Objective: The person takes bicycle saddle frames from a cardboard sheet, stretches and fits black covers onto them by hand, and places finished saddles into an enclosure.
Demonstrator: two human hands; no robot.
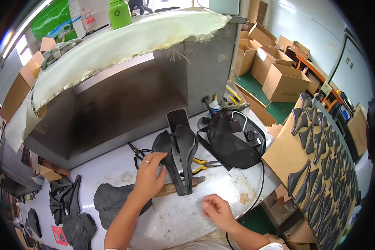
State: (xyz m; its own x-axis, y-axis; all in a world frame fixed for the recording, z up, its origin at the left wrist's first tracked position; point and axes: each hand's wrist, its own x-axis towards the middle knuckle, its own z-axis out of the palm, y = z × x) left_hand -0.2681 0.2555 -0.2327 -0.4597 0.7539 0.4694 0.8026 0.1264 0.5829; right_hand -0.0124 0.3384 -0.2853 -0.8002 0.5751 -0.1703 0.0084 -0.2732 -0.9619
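A black, forked bicycle-saddle-shaped piece [189, 156] lies on the worktable with its narrow end towards me. My left hand [151, 173] is at its left wing, the fingertips at or touching the edge, thumb and fingers apart. My right hand [218, 211] hovers over the near part of the table, fingers loosely curled, with nothing visible in them. Under the saddle piece's narrow end lies a worn, brownish flat tool [166, 190]. Pliers with yellow handles [199, 170] rest right of the piece, and black-handled scissors [136, 153] lie behind my left hand.
A dark phone [177, 116] lies behind the saddle piece. A black bag [227, 141] with a cable sits to the right. More black pieces [112, 202] lie at left. A board [285, 160] at right carries many dark pieces. A grey metal hood [204, 71] stands behind the table.
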